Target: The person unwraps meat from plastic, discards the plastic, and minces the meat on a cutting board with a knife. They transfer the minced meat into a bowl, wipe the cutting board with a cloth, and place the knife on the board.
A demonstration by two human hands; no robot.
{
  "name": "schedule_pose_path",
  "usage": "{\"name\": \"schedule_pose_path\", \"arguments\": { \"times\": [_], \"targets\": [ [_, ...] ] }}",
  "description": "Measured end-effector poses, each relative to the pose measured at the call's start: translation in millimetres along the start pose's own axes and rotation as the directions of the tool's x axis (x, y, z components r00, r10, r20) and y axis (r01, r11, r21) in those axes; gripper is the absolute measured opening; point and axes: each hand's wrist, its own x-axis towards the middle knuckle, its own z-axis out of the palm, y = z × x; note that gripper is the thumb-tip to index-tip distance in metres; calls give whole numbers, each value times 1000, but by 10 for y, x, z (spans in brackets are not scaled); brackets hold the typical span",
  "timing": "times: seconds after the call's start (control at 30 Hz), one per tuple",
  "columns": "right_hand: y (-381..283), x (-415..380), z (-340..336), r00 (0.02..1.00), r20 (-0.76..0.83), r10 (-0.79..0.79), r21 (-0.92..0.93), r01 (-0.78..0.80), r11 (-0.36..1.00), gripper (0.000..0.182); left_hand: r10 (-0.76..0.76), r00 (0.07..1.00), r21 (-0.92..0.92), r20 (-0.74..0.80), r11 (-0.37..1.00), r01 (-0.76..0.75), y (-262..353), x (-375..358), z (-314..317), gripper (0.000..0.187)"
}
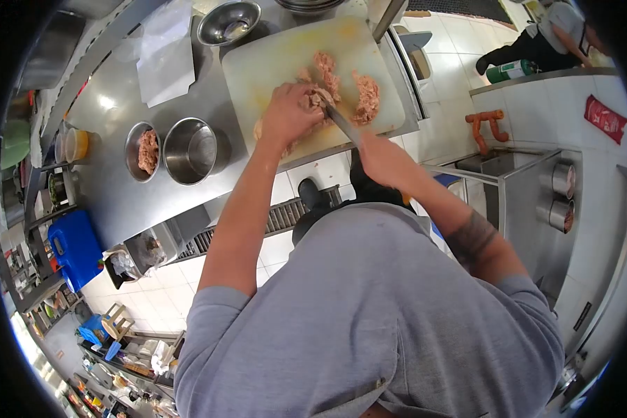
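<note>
My right hand (383,160) is wrapped round the handle of a knife (343,125), its blade slanting up and left across the cutting board (258,70). The blade's tip end meets a piece of raw meat (318,99) at my left hand. My left hand (290,115) is closed, its curled fingers gripping that meat. More chopped meat (366,99) lies in a strip on the right of the board, and another pile (326,68) sits just beyond the blade. Some meat under my left hand and wrist is partly hidden.
Left of the board stand an empty steel bowl (190,151) and a smaller bowl with ground meat (147,152). White sheets (166,70) and another steel bowl (228,24) lie farther back. A blue jug (76,249) is at the left. Another person (561,35) works at the far right.
</note>
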Motion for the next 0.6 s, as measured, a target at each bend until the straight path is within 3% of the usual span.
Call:
{"name": "schedule_pose_path", "arguments": {
  "times": [0.13, 0.2, 0.33, 0.43, 0.5, 0.6],
  "targets": [
    [-66, 81, 133, 996, 30, 89, 68, -91, 994, 23, -1, 1000, -7, 27, 1000, 1, -48, 27, 5, 56],
    [-132, 435, 176, 998, -57, -6, 88, 11, 996, 23, 18, 999, 15, 26, 1000, -19, -106, 70, 23, 56],
    [-67, 554, 221, 992, -71, -102, 23, 104, 994, 24, -10, 1000, 6, -13, 1000, 10, -84, 33, -2, 59],
    [64, -31, 224, 998, -58, -4, -17, 3, 1000, 24, -10, 1000, 50, -7, 999, 10, -79, 18, 9, 59],
    [122, -282, 181, 983, 71, 168, 95, -174, 980, 25, 1, 1000, 22, -29, 1000, 0, -123, 2, 40, 58],
    [211, -42, 361, 997, -70, 31, 51, -27, 998, 25, 37, 999, -8, -16, 999, -37, -113, -25, 14, 56]
  ]
}}
